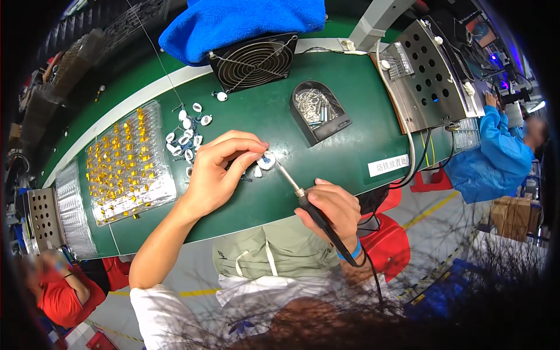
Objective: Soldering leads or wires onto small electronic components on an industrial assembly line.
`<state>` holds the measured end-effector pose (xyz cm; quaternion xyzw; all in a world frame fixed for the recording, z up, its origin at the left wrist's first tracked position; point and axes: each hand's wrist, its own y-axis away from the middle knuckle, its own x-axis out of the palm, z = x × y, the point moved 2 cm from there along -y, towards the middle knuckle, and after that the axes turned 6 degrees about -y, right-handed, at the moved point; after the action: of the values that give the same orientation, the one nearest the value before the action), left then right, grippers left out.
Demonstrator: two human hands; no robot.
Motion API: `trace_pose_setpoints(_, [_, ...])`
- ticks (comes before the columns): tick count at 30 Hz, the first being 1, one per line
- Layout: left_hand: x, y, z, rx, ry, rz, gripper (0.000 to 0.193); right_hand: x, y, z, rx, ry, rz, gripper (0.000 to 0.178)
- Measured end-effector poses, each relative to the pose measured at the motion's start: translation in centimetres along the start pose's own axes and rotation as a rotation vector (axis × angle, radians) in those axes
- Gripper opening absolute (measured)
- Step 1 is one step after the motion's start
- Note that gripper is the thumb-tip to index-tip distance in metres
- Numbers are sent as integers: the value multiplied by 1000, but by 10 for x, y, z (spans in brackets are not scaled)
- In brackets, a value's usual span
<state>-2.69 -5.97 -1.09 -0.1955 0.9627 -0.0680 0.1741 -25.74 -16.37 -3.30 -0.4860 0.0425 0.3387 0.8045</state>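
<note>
My left hand is closed in a pinch, thumb and forefinger together at the edge of a small round white part with a dark blue bit on it. The part sits low over the green table. My right hand grips the black handle of a soldering iron like a pen, and its metal tip reaches the white part or stops very close; I cannot tell if they touch. Left of and beyond my left hand lie several similar white and dark-blue parts. A small white piece rests beside the held part.
A clear tray holds many yellow pieces at the left. A black bin of small metal parts stands beyond my hands. Behind are a black fan and blue cloth. A perforated metal box with cables stands right. Co-workers sit on both sides.
</note>
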Motion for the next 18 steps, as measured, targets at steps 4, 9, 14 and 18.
trace_pose_setpoints(4, [0,0,3,10,-42,40,12,3,1,0,8,7,45,47])
trace_pose_setpoints(9, [0,0,1,16,-74,40,13,4,0,-1,0,22,76,51])
trace_pose_setpoints(14, [0,0,0,32,-86,38,14,5,1,0,-7,50,86,51])
trace_pose_setpoints(18, [0,0,0,17,-90,36,13,5,1,-1,-4,52,89,50])
